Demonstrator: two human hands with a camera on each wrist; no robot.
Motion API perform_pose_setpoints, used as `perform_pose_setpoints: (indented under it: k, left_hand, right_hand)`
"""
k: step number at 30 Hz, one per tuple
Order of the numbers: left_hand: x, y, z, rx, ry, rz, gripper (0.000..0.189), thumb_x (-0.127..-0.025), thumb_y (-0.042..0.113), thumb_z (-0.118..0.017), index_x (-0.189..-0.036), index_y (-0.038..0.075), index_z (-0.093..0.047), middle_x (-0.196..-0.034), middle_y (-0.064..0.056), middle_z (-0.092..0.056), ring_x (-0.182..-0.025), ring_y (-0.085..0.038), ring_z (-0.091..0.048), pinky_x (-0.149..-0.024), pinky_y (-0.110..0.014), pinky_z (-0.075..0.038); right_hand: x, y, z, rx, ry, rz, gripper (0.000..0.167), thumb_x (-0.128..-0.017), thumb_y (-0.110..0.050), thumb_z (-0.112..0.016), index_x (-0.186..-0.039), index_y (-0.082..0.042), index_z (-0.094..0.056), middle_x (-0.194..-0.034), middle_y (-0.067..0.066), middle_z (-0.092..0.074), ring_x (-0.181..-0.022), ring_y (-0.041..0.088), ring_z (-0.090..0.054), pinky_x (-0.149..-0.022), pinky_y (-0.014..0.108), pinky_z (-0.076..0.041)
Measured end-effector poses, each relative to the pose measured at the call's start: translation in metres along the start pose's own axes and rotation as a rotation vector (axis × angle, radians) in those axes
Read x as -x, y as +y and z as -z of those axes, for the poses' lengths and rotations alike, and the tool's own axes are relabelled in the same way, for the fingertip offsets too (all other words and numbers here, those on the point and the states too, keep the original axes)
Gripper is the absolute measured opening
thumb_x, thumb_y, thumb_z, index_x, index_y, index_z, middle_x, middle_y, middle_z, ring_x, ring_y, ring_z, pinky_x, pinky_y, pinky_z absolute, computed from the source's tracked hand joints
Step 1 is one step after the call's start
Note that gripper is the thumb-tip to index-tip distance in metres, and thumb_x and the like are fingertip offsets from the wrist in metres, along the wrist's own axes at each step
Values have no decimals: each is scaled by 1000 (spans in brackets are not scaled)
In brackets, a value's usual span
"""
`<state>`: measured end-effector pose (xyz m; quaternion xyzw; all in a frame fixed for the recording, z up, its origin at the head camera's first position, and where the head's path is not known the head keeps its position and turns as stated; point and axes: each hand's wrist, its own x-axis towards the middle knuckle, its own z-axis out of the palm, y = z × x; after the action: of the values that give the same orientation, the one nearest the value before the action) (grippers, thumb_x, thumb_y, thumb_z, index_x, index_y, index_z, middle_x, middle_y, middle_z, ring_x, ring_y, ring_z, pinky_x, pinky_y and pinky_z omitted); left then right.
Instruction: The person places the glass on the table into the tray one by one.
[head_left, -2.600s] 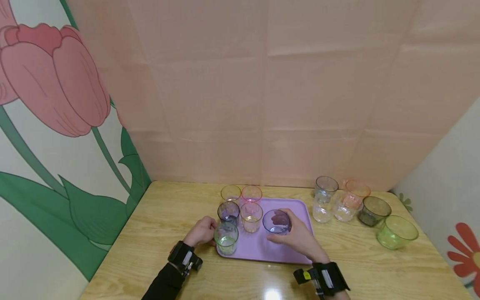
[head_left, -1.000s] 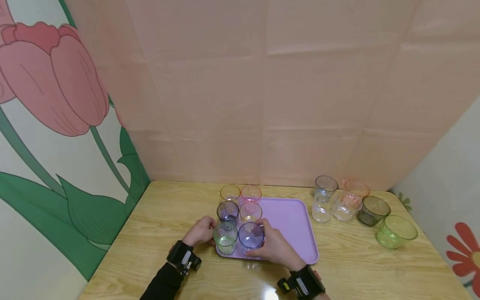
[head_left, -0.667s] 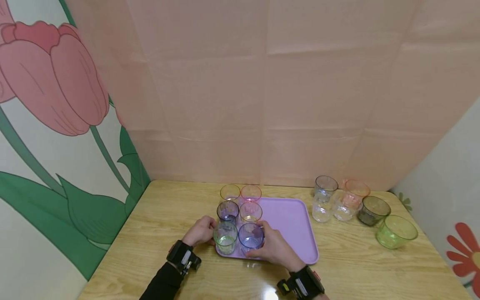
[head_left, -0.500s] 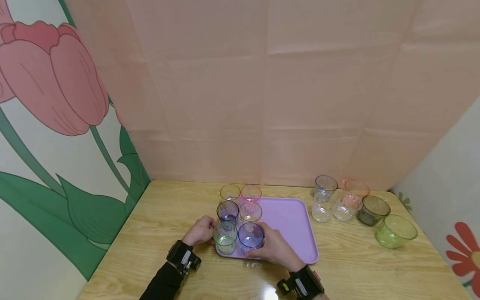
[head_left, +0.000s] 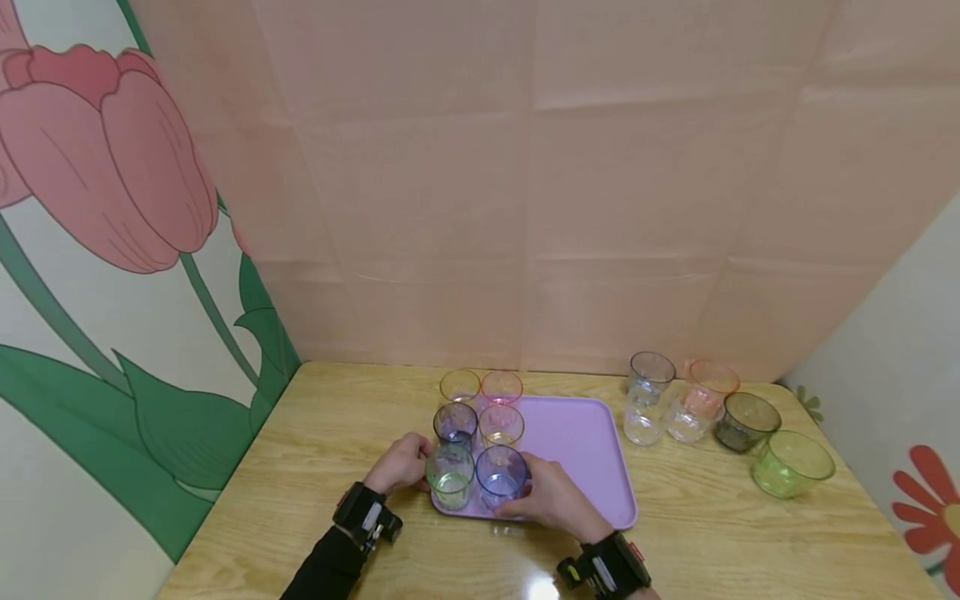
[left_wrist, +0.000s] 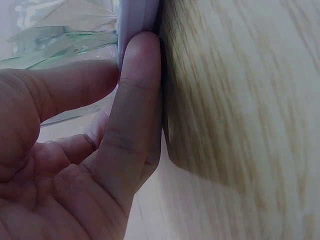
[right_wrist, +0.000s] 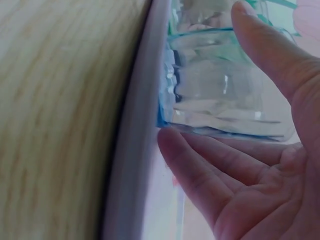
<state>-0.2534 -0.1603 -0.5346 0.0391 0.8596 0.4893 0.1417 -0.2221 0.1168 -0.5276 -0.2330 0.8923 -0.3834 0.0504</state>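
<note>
Blue tumbler [head_left: 501, 477] sits farther left now, my right hand [head_left: 553, 497] gripping; jerking the tray [head_left: 576, 437] my left hand [head_left: 397, 465] pinches could topple it

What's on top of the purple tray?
On the tray: green glass, blue glass, dark glass, yellow-rimmed glass. Behind those, an amber-rimmed glass and a pink-rimmed glass; nearer glasses obscure their bases, so tray contact isn't visible. Right hand covers some tray surface.
</note>
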Motion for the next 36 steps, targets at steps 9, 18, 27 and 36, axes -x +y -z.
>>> perform_pose_setpoints:
  k: [9, 18, 27, 36]
  left_hand:
    - [-1, 1, 0, -9, 5, 10, 21, -83, -17, -49, -94, -4, -61, -75, -7, -50, -63, -19, -58, -55, -30, -61]
    - [0, 0, 0, 9, 6, -7, 23, -80, -19, -48, -93, -5, -60, -74, -6, -49, -62, -18, -57, -55, -31, -61]
    - [0, 0, 0, -4, 10, 7, 23, -80, -19, -50, -94, -4, -60, -75, -7, -50, -63, -19, -57, -55, -30, -61]
    - [1, -1, 1, 13, -8, -35, 19, -78, -17, -51, -88, -3, -60, -70, -4, -50, -58, -17, -56, -53, -30, -61]
  right_hand:
    - [7, 15, 31, -56, -56, 31, 71, -74, -9, -87, -133, 12, -54, -132, 32, -59, -110, 45, -66, -92, 50, -58]
    - [10, 37, 58, -94, 180, -94, 51, -87, -4, -76, -131, 13, -57, -127, 32, -62, -113, 44, -65, -96, 50, -56]
    - [16, 57, 84, -50, 472, -230, 52, -91, -8, -74, -134, 14, -54, -132, 35, -57, -119, 50, -60, -100, 54, -53]
    - [23, 79, 97, 32, 864, -207, 60, -81, -2, -80, -132, 16, -54, -130, 40, -54, -115, 56, -55, -97, 63, -49]
